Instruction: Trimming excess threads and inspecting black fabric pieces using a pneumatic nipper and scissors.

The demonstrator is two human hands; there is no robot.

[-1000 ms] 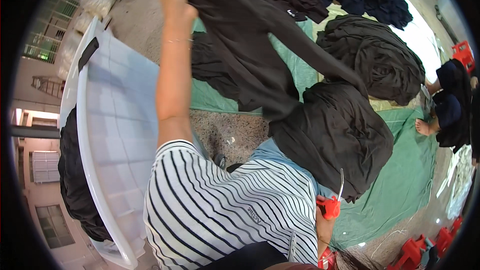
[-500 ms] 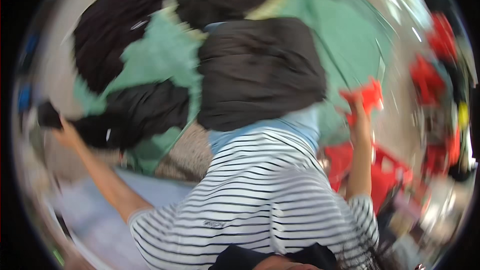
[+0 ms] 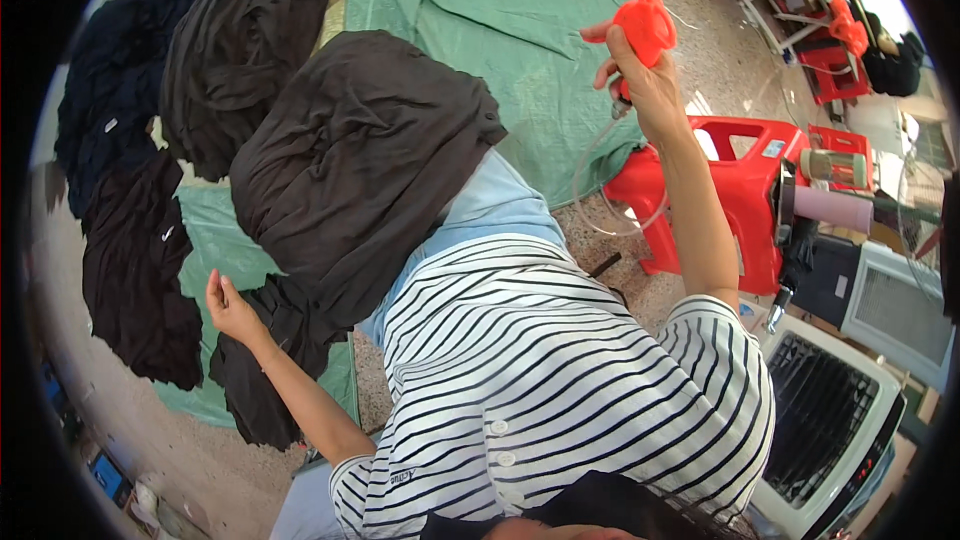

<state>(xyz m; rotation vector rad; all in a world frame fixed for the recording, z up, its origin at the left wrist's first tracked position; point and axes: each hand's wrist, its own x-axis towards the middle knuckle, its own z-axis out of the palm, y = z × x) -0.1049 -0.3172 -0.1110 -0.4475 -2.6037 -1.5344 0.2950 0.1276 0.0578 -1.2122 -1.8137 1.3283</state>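
A bright red-orange plastic hand tool (image 3: 645, 25) is held up in my right hand (image 3: 645, 90) at the upper right. A thin metal rod rises from its top, and a clear hose (image 3: 580, 180) loops down below it. Some of my right fingers stick out to the left of it. Across my lap lies a bunched dark grey-brown cloth (image 3: 370, 140). My left hand (image 3: 235, 318) is raised at the left, thumb and index finger apart, seemingly holding nothing. Just beside it is a black garment (image 3: 255, 390) on the green sheet.
Dark garment piles lie to the left: a grey one (image 3: 245, 50), a navy one (image 3: 125, 70) and a blackish one (image 3: 140, 270). Beneath them spreads a green tarpaulin (image 3: 480, 0). A red plastic stool (image 3: 690, 190) stands at my right, near a white-framed heater-like appliance (image 3: 820, 420).
The view has turned and sharpened. My left hand, earlier gripping a black cloth far out left, is nearer and appears to have let go. My right hand still holds the red tool, now higher.
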